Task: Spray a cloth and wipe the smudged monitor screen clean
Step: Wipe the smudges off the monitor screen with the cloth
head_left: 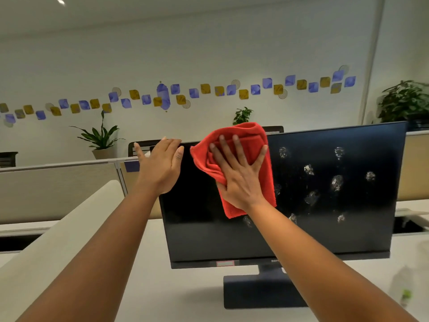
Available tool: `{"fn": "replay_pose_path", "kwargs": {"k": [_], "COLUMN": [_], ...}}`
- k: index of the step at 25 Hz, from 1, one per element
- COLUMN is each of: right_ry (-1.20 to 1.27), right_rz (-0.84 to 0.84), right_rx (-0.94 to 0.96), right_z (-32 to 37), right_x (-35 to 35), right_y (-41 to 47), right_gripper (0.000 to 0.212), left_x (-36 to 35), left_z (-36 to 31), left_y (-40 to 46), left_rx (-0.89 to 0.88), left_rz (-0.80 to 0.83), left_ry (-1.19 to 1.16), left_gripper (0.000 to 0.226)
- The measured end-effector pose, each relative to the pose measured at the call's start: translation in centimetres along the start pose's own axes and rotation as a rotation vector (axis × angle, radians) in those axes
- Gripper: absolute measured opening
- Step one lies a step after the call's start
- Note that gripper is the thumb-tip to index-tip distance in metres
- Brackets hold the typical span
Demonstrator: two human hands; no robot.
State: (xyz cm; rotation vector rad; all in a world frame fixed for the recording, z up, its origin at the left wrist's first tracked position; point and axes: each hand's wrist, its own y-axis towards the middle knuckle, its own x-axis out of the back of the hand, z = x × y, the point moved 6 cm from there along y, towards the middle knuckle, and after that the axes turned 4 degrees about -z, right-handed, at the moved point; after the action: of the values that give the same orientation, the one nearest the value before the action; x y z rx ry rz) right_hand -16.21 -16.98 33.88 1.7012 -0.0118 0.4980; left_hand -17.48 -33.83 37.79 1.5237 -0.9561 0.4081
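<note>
A black monitor [204, 228] stands on a white desk, its screen dark. Several whitish smudges [336, 182] dot the right half of the screen; the left half looks smooth. My right hand [241, 175] lies flat, fingers spread, pressing a folded red cloth [248, 138] against the upper middle of the screen. My left hand [160, 168] rests on the monitor's upper left corner, fingers over the top edge. At the lower right edge, a blurred translucent spray bottle [405, 291] with a green part stands on the desk.
The monitor's dark base [255, 291] sits on the white desk [181, 287]. Beige cubicle partitions [58, 189] run behind and to the left. Potted plants [101, 138] and a chair back stand beyond them, before a wall with blue and yellow decals.
</note>
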Motion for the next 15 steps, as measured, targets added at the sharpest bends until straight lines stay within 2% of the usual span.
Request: {"fn": "replay_pose_path", "kwargs": {"k": [4,7,15], "right_ry": [0.013,-0.004,-0.02], "right_rz": [0.03,0.032,-0.038], "right_rx": [-0.021,-0.05,-0.225], "right_z": [-0.5,-2.1,-11.1], "right_x": [-0.2,0.0,2.7], "right_y": [-0.1,-0.4,-2.6], "right_gripper": [0.061,0.058,0.062], "left_x": [-2.5,-3.4,-3.1], "left_z": [-5.7,-7.1,-7.1], "left_y": [0.5,0.8,0.4], "left_rx": [-0.138,-0.12,-0.1], "left_rz": [0.005,-0.045,-0.098], "left_ry": [-0.18,-0.234,-0.324], "left_gripper": [0.055,0.062,0.061]}}
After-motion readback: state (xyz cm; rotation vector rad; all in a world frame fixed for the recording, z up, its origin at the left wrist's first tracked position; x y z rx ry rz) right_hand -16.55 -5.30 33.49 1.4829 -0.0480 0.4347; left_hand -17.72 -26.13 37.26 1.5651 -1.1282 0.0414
